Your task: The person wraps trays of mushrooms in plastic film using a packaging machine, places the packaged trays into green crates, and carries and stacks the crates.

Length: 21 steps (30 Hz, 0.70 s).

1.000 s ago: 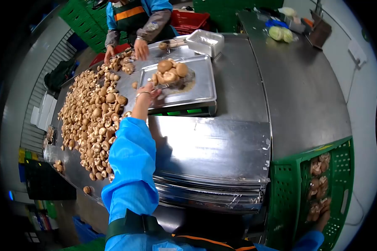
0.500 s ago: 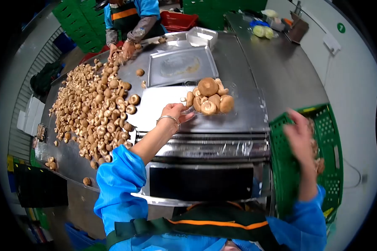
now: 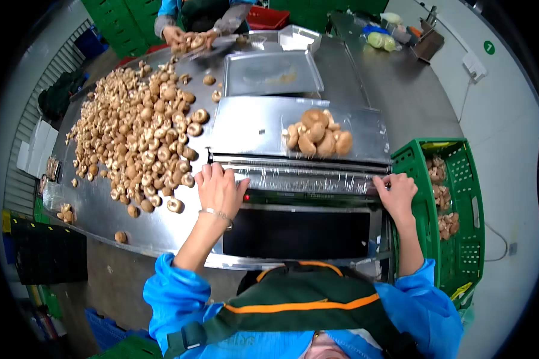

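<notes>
A roll of clear plastic film [image 3: 308, 181] lies across the wrapping machine in front of me, wrinkled and shiny. At its left end my left hand [image 3: 219, 190] has its fingers curled over the film's edge, thumb on the near side. My right hand [image 3: 397, 192] pinches the film's right end with bent fingers. Just beyond the roller, a clear tray of shiitake mushrooms [image 3: 318, 134] stands on the metal surface, touched by neither hand. The film's edges are partly hidden under my fingers.
A large heap of shiitake mushrooms [image 3: 141, 131] covers the table's left side. A metal tray [image 3: 272, 72] lies at the back. To my right, a green crate [image 3: 476, 239] holds several packs. A co-worker's hands [image 3: 191, 39] handle mushrooms at the far end.
My left hand has left the mushroom tray and come back to the film's left end. My right hand has moved from over the green crate to the film's right end.
</notes>
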Motion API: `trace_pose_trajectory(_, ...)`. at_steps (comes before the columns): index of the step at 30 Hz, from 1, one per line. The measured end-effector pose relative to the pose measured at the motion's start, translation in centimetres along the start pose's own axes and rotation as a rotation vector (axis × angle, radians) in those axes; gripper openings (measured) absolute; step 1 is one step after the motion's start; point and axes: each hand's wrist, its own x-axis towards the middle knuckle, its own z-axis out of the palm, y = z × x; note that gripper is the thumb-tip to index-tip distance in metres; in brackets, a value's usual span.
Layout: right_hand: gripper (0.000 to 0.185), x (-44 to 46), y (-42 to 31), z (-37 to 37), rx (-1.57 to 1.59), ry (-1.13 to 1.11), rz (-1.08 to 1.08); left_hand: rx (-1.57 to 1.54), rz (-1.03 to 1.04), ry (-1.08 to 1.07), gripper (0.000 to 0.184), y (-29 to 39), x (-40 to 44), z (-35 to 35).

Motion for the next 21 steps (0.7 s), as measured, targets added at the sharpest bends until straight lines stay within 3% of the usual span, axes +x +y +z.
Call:
trace_pose_trajectory(1,0.035,-0.7,-1.0,0.1,-0.02,-0.088,0.004,0.061,-0.026,-0.118,0.039,0.1,-0.4,0.8)
trace_pose_trajectory(2,0.035,-1.1,-2.1,0.8,-0.012,-0.059,-0.042,0.093,0.019,0.035,0.035,0.0,-0.2,2.8)
trace_pose_trajectory(5,0.031,0.1,-3.4,3.3,0.145,-0.12,-0.054,-0.055,0.014,-0.031,0.037,0.2,1.3,5.9)
trace_pose_trajectory(6,0.028,0.2,-2.9,3.5,0.21,-0.081,-0.137,-0.23,0.023,-0.038,0.032,-0.7,1.6,6.7)
trace_pose_trajectory(7,0.027,0.0,-2.6,2.1,0.525,-0.262,0.045,-0.47,-0.084,-0.119,0.027,-1.0,1.6,5.4)
trace_pose_trajectory(9,0.028,-2.0,-1.6,-2.0,1.145,-0.627,0.431,-0.999,-0.435,-0.542,0.026,-2.8,0.2,1.6)
trace_pose_trajectory(10,0.026,-3.6,-0.4,-2.8,1.457,-0.663,0.585,-1.33,-0.633,-0.726,0.023,-4.3,-1.6,0.9)
trace_pose_trajectory(11,0.026,-5.3,0.7,-3.5,1.772,-0.683,0.748,-1.692,-0.749,-0.78,0.019,-4.2,-3.4,-0.5)
trace_pose_trajectory(12,0.023,-6.9,1.4,-4.6,2.051,-0.764,0.842,-2.078,-0.738,-0.949,0.019,-5.5,-6.0,0.0)
trace_pose_trajectory(13,0.021,-7.5,1.8,-5.5,2.333,-0.836,0.929,-2.218,-0.85,-0.906,0.021,-4.6,-7.7,-1.3)
trace_pose_trajectory(14,0.018,-6.8,2.2,-6.1,2.666,-1.165,0.522,-2.552,-0.796,-1.078,0.021,-4.2,-8.2,-2.8)
trace_pose_trajectory(16,0.014,-5.3,2.1,-7.5,2.998,-1.329,-0.077,-2.898,-0.069,-0.991,0.013,-2.8,-4.7,-5.9)
trace_pose_trajectory(18,0.012,-0.2,0.9,-9.4,3.098,-1.047,-0.29,-2.892,0.238,-0.571,0.015,-2.4,2.4,-6.6)
trace_pose_trajectory(21,0.015,12.1,-4.0,-10.3,2.617,-0.321,-0.177,-2.319,0.33,0.012,0.028,0.3,17.4,-2.7)
